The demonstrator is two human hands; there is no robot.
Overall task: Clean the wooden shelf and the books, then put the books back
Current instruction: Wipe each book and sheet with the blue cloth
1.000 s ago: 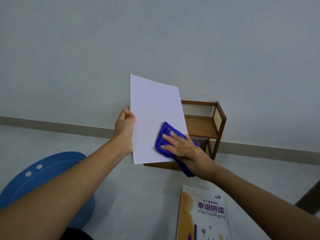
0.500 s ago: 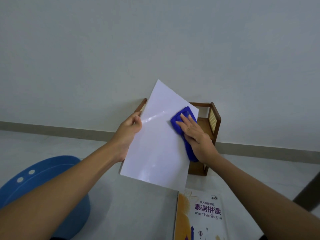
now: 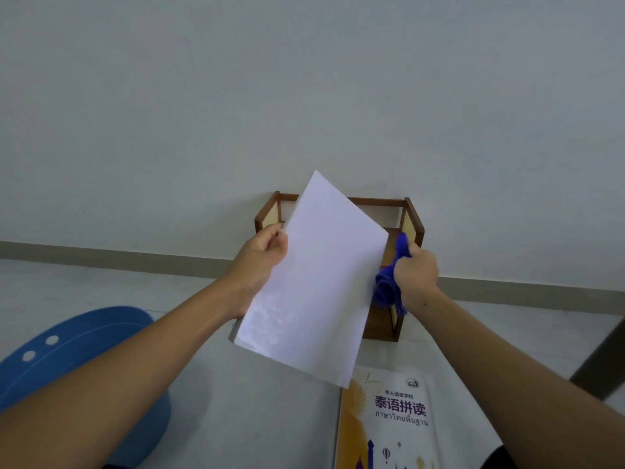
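**Desk:** What sits at the centre of the frame?

**Me:** A thin white-covered book (image 3: 314,275), blank cover toward me. It is held up off the floor and tilted, with its top swung to the right. It hangs in front of the wooden shelf (image 3: 413,225) and hides most of the shelf's middle.

**Desk:** Who has hold of it?

**Me:** My left hand (image 3: 263,252) pinches the book's left edge near the top. The thumb is on the front cover and the fingers are curled behind.

**Desk:** And the other hand?

**Me:** My right hand (image 3: 416,272) is clenched round a bunched blue cloth (image 3: 389,286). The cloth sticks out above and below my fist. It is just beside the book's right edge, and I cannot tell whether it touches the cover.

**Desk:** Where does the shelf stand?

**Me:** It stands low on the pale floor (image 3: 270,418), backed against the plain wall (image 3: 304,96). It has dark wood rails and cane side panels. I see no books on the parts that show.

**Desk:** Anything else around it?

**Me:** A second book (image 3: 399,421) lies flat on the floor below the raised one, face up and nearer to me. Its cover is orange and white with purple lettering. A blue round plastic object (image 3: 84,350) with two white dots sits at the lower left, partly under my left forearm. A grey skirting board (image 3: 118,255) runs along the foot of the wall.
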